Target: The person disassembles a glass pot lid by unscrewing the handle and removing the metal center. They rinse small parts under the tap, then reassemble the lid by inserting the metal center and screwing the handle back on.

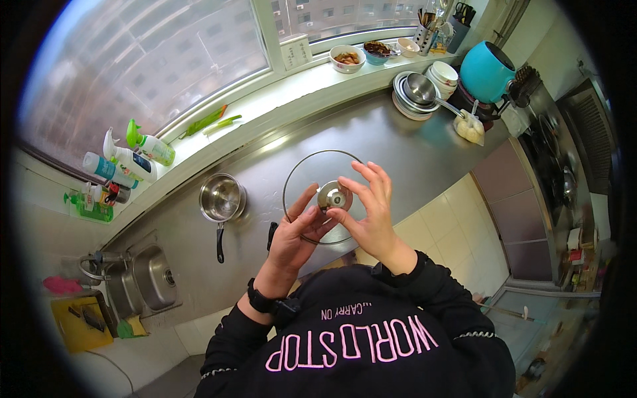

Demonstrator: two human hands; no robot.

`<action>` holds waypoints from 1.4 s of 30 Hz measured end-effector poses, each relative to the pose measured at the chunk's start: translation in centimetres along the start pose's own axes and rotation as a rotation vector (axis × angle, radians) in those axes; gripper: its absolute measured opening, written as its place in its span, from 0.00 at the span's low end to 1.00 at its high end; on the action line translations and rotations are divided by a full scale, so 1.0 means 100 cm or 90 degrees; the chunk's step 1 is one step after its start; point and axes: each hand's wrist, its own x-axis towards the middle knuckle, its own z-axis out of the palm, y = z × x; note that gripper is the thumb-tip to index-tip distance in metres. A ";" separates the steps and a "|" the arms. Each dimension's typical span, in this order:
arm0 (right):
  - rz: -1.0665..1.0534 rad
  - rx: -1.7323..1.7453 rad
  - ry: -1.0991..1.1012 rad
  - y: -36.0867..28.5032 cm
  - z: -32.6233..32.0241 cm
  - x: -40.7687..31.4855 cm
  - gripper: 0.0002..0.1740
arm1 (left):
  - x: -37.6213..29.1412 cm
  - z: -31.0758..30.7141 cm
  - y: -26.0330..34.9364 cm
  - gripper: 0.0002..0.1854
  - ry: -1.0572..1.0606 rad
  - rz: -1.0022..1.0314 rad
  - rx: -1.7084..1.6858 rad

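Note:
A round glass lid (311, 166) with a metal rim is held up over the steel counter (271, 164). At its centre is a shiny metal knob (332, 196). My right hand (371, 209) grips the knob between thumb and fingers. My left hand (301, 226) is under and around the near left part of the lid, supporting it, with its fingertips beside the knob. Left of the hands, a small stainless steel saucepan (223, 196) stands on the counter with its black handle towards me. A black handle-like piece (271, 236) shows beside my left hand, partly hidden.
A double sink (157, 276) lies at the left. Spray bottles (154, 148) and filled bowls (347, 58) line the windowsill. At the back right are stacked bowls and plates under a small metal pan (419, 88), a knotted plastic bag (469, 128) and a turquoise pot (485, 72).

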 end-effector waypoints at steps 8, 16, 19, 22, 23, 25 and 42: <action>-0.035 -0.080 -0.017 0.003 0.008 0.000 0.30 | 0.001 0.005 0.000 0.25 0.128 0.012 0.039; -0.008 0.002 -0.099 0.035 0.021 -0.007 0.29 | 0.011 -0.021 -0.011 0.23 0.218 -0.012 -0.029; 0.224 0.300 -0.023 0.089 0.026 -0.011 0.25 | 0.007 -0.042 -0.004 0.24 0.266 0.021 -0.029; 0.374 0.127 -0.225 0.148 0.044 -0.024 0.21 | -0.003 -0.063 0.009 0.23 0.344 0.076 -0.026; 0.276 0.072 -0.305 0.159 0.057 -0.038 0.22 | -0.007 -0.069 0.012 0.23 0.345 0.086 -0.028; 0.175 -0.079 -0.491 0.172 0.081 -0.069 0.24 | -0.015 -0.079 0.015 0.23 0.386 0.109 -0.030; 0.176 -0.153 -0.632 0.224 0.147 -0.107 0.36 | -0.041 -0.063 0.012 0.21 0.419 0.327 0.252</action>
